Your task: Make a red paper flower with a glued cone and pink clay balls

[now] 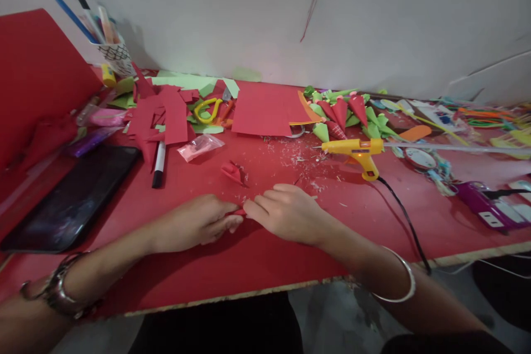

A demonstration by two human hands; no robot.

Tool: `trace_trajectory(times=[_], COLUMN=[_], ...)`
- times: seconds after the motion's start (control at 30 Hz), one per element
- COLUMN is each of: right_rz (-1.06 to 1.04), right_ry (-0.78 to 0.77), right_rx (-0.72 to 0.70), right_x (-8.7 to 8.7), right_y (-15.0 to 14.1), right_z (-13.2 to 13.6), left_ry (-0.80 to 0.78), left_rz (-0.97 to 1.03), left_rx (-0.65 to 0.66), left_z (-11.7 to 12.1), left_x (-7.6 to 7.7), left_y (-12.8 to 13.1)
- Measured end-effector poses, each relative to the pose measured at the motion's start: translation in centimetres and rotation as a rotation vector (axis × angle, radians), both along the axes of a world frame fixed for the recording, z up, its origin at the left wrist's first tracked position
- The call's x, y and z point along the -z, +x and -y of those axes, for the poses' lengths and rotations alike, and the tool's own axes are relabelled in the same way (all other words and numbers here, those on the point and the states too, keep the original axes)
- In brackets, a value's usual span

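Observation:
Both hands meet low on the red table. My left hand and my right hand have their fingertips pressed together on a small red paper piece, most of it hidden by the fingers. A folded red paper bit lies just beyond the hands. A watch sits on my left wrist and a bangle on my right.
A yellow glue gun with a black cord lies to the right. Red paper sheets, scraps, scissors, a marker and red-green paper cones fill the back. A dark tablet lies left, a pen holder behind.

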State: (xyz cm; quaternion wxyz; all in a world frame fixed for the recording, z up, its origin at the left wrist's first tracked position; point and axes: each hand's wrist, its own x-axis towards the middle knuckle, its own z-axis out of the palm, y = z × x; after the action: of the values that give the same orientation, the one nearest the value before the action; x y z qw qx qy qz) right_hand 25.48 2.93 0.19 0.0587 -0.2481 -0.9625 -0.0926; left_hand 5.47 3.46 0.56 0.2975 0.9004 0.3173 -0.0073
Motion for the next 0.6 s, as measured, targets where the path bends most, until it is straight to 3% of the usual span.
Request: trace_trajectory(times=[0.13,0.27,0.37,0.6], right_rz=[0.046,0.055,-0.007,-0.258], right_ry=[-0.133,-0.258,-0.444,-1.053], right_rx=[0.068,0.143,0.178,0.150], right_x=[0.2,-0.1,-0.7,-2.0], right_y=[-0.1,-0.3,-0.3,-0.2], right_z=[-0.1,-0.1,0.0,-0.2], left_ry=[0.553,0.862,0.925,0.936], left_rz=[-0.103,-0.120,-0.087,-0.104], left_rx=[0.051,0.165,0.202,0.253], left_z=[-0.1,0.0,0.3,0.8], left_x=[1.1,0.9,0.2,0.1], left_y=[0.1,0.4,0.5,0.4])
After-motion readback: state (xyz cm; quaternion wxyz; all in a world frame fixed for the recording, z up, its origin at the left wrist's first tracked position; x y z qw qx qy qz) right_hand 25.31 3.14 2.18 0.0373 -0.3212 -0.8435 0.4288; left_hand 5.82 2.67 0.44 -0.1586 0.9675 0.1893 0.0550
